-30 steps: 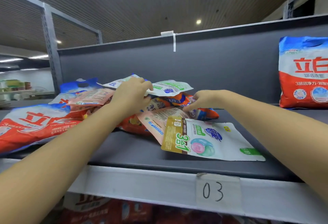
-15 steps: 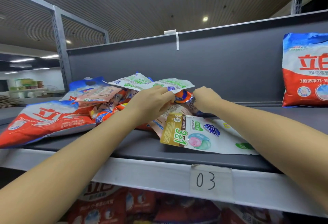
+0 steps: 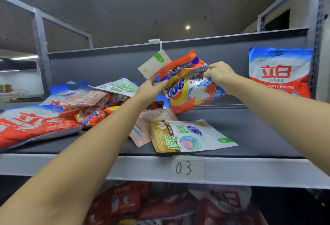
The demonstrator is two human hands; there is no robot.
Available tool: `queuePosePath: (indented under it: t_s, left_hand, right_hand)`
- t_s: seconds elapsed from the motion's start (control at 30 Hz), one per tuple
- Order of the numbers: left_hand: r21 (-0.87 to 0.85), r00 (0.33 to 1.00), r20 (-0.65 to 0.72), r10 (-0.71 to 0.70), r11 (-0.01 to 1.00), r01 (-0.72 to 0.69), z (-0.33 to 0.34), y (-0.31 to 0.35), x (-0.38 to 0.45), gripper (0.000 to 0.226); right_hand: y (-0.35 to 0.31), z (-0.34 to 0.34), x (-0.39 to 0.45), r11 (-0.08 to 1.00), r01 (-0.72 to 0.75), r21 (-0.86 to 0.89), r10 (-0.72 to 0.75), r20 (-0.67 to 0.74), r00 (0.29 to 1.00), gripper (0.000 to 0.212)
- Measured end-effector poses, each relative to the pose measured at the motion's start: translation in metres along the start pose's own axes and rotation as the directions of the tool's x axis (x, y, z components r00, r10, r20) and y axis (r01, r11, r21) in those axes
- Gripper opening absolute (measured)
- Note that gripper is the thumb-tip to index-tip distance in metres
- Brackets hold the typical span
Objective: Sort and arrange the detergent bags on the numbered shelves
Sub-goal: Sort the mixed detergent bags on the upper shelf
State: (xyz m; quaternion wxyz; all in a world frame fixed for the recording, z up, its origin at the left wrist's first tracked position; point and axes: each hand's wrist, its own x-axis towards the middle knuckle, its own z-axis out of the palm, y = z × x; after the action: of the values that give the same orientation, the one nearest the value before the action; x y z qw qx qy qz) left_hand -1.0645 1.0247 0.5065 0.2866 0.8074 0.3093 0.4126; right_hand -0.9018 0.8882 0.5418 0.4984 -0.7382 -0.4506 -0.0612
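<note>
An orange detergent bag (image 3: pixel 189 89) is raised above the grey shelf (image 3: pixel 250 132) labelled 03. My left hand (image 3: pixel 151 91) pinches its left top corner and my right hand (image 3: pixel 219 74) pinches its right top corner. A white pouch (image 3: pixel 153 64) sticks up behind the orange bag. Below lie a white 3-in-1 pouch (image 3: pixel 192 136) and a pink pouch (image 3: pixel 148 124). A heap of mixed bags (image 3: pixel 92 103) fills the shelf's left side, with a large red and white bag (image 3: pixel 34 123) at the front left.
A tall red and white bag (image 3: pixel 280 71) stands upright at the right end against the upright post (image 3: pixel 319 37). The shelf's back panel (image 3: pixel 107 64) rises behind the heap. More red bags (image 3: pixel 160 205) lie on the shelf below.
Both hands have pulled the orange bag out of the heap and lifted it up and to the right. The white pouch came up behind it.
</note>
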Motion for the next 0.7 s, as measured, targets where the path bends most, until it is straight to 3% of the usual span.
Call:
queuePosePath:
  t_s: [0.1, 0.2, 0.27, 0.33, 0.47, 0.6, 0.7]
  left_hand:
    - [-0.203, 0.990, 0.098, -0.101, 0.972, 0.119, 0.001, 0.005, 0.005, 0.083]
    - [-0.381, 0.974, 0.220, -0.057, 0.914, 0.139, 0.009, 0.018, -0.002, 0.063]
    - [-0.565, 0.956, 0.292, -0.007, 0.806, 0.178, 0.016, 0.030, -0.003, 0.056]
    - [-0.617, 0.968, 0.251, 0.020, 0.774, 0.144, 0.020, 0.042, -0.003, 0.048]
    - [-0.565, 0.979, 0.192, 0.071, 0.824, 0.051, 0.029, 0.061, 0.002, 0.033]
    - [-0.505, 0.972, 0.202, 0.119, 0.863, -0.001, 0.048, 0.077, 0.012, 0.025]
    - [-0.501, 0.973, 0.192, 0.126, 0.865, -0.014, 0.069, 0.081, 0.031, 0.024]
  right_hand:
    - [0.002, -0.021, -0.013, 0.957, -0.062, 0.282, 0.079, -0.049, 0.996, 0.011]
    - [0.004, -0.035, -0.026, 0.861, -0.118, 0.494, 0.155, -0.033, 0.987, 0.010]
    - [0.002, -0.041, -0.033, 0.821, -0.115, 0.560, 0.154, -0.023, 0.988, 0.012]
    - [0.001, -0.047, -0.039, 0.825, -0.095, 0.557, 0.147, -0.048, 0.988, 0.015]
    - [0.002, -0.061, -0.043, 0.875, -0.066, 0.479, 0.133, -0.107, 0.985, 0.013]
    - [0.023, -0.070, -0.027, 0.914, -0.138, 0.381, 0.197, -0.121, 0.973, 0.023]
    - [0.044, -0.069, -0.006, 0.899, -0.168, 0.405, 0.232, -0.114, 0.966, 0.018]
